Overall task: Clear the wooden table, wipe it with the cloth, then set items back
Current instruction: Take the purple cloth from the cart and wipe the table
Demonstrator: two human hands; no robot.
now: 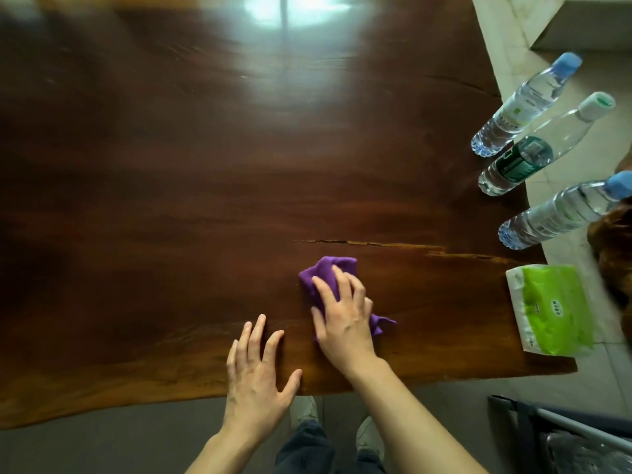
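A dark wooden table point(205, 165) fills most of the view. A crumpled purple cloth point(323, 271) lies on it near the front edge, and my right hand point(342, 313) presses flat on top of it. My left hand point(256, 367) rests beside it on the front edge of the wood, fingers spread, holding nothing. Along the table's right edge stand three clear water bottles point(526, 104) point(543, 148) point(561, 210). A green and white tissue pack point(550, 306) lies at the right front corner.
A long crack point(376, 243) runs across the wood just beyond the cloth. Pale tiled floor point(506, 35) lies past the right edge. A dark frame with a metal bar point(564, 429) stands at lower right. My shoes point(304, 408) show below the table's front edge.
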